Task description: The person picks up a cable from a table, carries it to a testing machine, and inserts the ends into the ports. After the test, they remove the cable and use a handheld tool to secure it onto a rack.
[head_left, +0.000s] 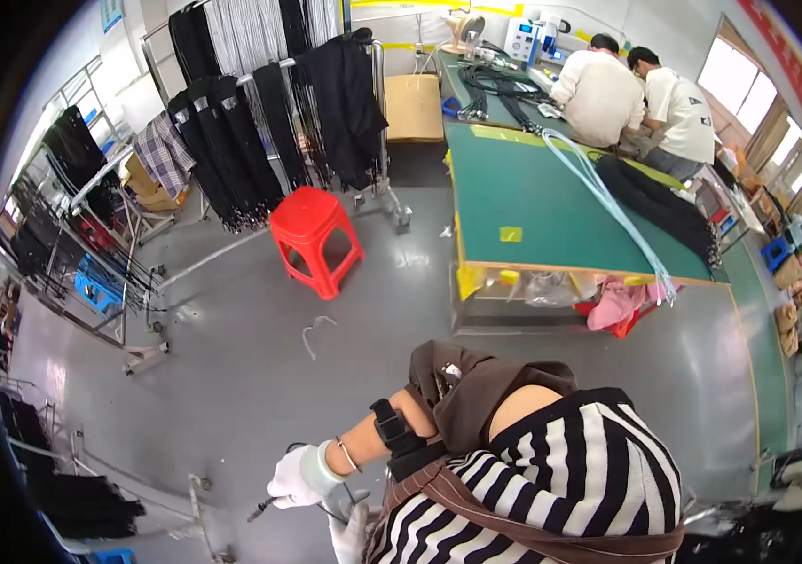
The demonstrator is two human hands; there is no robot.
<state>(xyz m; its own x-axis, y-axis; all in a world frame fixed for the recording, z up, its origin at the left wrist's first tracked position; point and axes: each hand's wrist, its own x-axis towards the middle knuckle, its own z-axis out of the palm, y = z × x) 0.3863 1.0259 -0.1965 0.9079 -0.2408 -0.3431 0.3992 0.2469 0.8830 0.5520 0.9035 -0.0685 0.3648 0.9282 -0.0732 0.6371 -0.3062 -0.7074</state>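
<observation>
My right hand (305, 476), in a white glove, is closed on a thin black cord (261, 509). One end of the cord, with a dark thicker tip, sticks out below the fingers, and another bit loops above the glove. Just below it, near the lower edge, my left hand (350, 532), also gloved in white, seems closed on the same cord, partly hidden by my body. A black band with a small device (394, 428) is strapped to my right forearm.
A red stool (316, 240) stands ahead, by racks hung with black cords (232, 141). Right of it is a green-topped table (523, 202) bearing a pale blue cord bundle (613, 211) and a black bundle (660, 207). Two people (603, 94) work beyond. Another rack (185, 517) is at lower left.
</observation>
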